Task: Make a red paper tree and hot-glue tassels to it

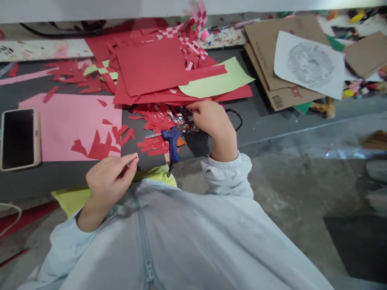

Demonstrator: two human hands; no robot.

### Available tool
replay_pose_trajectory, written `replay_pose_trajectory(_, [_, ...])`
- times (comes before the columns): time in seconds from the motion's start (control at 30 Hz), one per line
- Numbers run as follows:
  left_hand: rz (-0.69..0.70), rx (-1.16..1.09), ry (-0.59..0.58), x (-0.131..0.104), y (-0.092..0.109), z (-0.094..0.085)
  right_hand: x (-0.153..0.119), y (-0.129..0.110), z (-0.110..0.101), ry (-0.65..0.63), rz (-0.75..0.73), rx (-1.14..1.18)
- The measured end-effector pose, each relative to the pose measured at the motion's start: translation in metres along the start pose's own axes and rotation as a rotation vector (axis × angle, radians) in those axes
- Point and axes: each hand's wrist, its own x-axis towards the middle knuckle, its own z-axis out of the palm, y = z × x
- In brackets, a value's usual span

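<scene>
My left hand (112, 177) is closed in a pinch over the table's near edge, with a tiny white thing between thumb and index fingertip, too small to name. My right hand (213, 119) reaches down to a small heap of googly eyes (180, 117); its index finger is bent, and the other fingers are hidden beneath it. Between the hands lies a blue hot glue gun (172, 141), nozzle pointing left. Red paper scraps (155, 121) surround it. Pink paper (75, 121) with red cut pieces (99, 146) on it lies beyond my left hand.
A phone (19, 139) lies at the far left. Red sheets (151, 64) and a pale green sheet (222, 80) are stacked at the back. To the right, cardboard (263, 72) lies under a printed white sheet (308, 60). A black cord (237, 117) loops beside my right hand.
</scene>
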Motion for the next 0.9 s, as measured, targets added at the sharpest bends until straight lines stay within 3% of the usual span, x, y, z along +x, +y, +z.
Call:
replay_pose_trajectory(0.17, [-0.010,0.015,-0.027,0.000,0.001,0.000,0.012,0.010,-0.001,0.093,-0.044,0.104])
replay_pose_trajectory(0.9, [0.002,0.030,-0.069,-0.006,-0.006,-0.001,0.044,0.011,-0.012,0.029,-0.113,0.248])
